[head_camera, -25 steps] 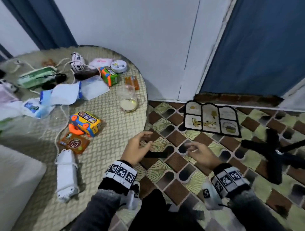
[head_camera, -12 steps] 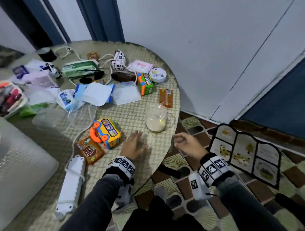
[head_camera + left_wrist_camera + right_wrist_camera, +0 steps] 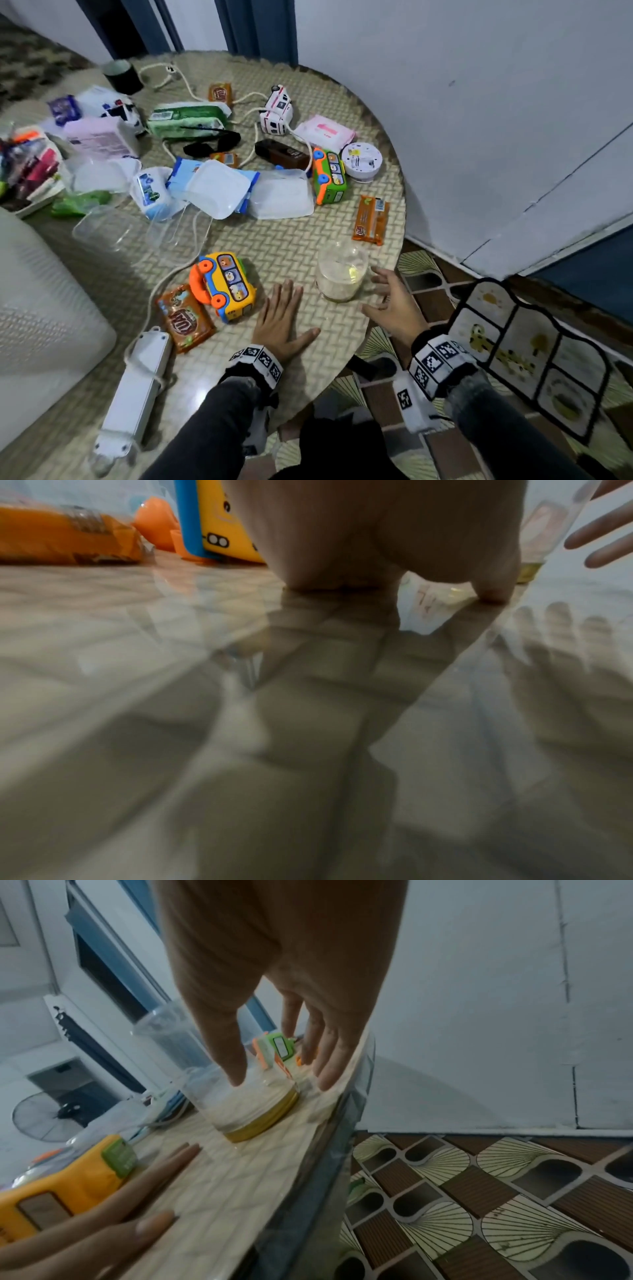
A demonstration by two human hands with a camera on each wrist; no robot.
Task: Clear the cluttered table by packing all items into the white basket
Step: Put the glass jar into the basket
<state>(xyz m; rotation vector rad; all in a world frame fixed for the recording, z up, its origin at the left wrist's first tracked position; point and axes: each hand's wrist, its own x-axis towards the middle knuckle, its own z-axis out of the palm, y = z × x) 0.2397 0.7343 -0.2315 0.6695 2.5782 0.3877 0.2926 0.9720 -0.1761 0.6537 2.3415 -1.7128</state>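
Observation:
My left hand (image 3: 281,325) lies flat, fingers straight, on the round glass-topped table (image 3: 342,342), just right of a yellow toy bus (image 3: 226,284). In the left wrist view the palm (image 3: 377,547) presses the glass beside the bus (image 3: 222,528). My right hand (image 3: 387,294) is spread open at the right side of a clear jar (image 3: 342,274) holding a pale layer. In the right wrist view its thumb and fingers (image 3: 325,1069) flank the jar (image 3: 246,1110); contact is unclear. A white mesh-textured thing (image 3: 34,308), perhaps the basket, fills the left edge.
A brown snack packet (image 3: 185,318) and a white power strip (image 3: 137,387) with its cord lie left of my left hand. Farther back are a green toy bus (image 3: 329,174), an orange packet (image 3: 371,219), wipes, lids and a black cup (image 3: 123,77). The table edge (image 3: 383,325) runs under my right hand.
Both hands came forward from over the floor onto the table. The left one has flattened on the glass and the right one has spread beside the jar. The view swung left.

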